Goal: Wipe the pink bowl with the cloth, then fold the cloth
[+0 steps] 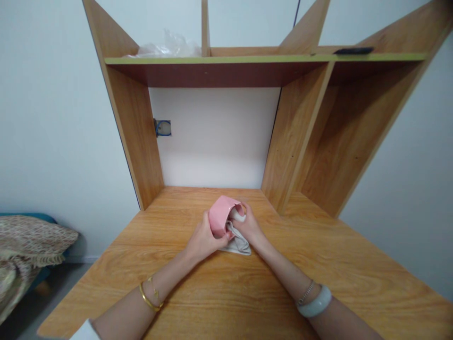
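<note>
A pink faceted pot lies tilted on its side just above the desk, its opening turned to the right and toward me. My left hand is closed around its left side and lower rim. At the opening, my right hand grips a pale grey cloth, part of it tucked inside the mouth. The rest of the cloth hangs below the pot and spreads on the desk. Some of my right fingers are hidden by the pot's rim and the cloth.
The wooden desk has a shelf unit rising at its back. A clear plastic bag and a dark flat object lie on the upper shelf. A wall socket box shows wires. A patterned blanket lies at far left.
</note>
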### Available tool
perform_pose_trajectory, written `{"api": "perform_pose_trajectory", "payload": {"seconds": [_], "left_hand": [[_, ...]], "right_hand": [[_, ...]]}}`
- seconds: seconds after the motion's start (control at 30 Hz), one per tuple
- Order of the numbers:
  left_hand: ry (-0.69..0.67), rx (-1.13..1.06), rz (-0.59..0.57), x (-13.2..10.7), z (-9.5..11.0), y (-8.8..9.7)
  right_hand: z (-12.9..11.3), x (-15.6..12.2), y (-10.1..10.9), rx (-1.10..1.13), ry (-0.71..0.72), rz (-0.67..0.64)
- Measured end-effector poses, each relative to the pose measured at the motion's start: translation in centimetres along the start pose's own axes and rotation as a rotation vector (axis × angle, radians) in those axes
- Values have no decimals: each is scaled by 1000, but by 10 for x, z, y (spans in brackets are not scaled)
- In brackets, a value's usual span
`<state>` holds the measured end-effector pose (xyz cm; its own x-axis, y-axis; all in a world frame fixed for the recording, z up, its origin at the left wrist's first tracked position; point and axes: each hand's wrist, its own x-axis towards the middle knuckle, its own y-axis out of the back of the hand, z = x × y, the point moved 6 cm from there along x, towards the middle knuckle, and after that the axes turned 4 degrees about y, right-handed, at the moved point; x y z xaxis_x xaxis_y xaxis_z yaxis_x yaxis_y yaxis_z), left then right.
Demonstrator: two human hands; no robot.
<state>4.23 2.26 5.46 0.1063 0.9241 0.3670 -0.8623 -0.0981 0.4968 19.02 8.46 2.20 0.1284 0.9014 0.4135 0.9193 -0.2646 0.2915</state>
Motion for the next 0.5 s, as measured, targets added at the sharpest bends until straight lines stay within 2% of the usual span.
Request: {"api": "perform_pose_trajectory", "payload": {"seconds": [0.27, 0.5], "left_hand": [[-1, 71, -1, 1, 8, 6], [-28, 162, -65, -2, -1, -2]], "right_hand": [[-16, -2, 10, -241, 39, -14], [-7, -1, 17, -93, 31, 35]]}}
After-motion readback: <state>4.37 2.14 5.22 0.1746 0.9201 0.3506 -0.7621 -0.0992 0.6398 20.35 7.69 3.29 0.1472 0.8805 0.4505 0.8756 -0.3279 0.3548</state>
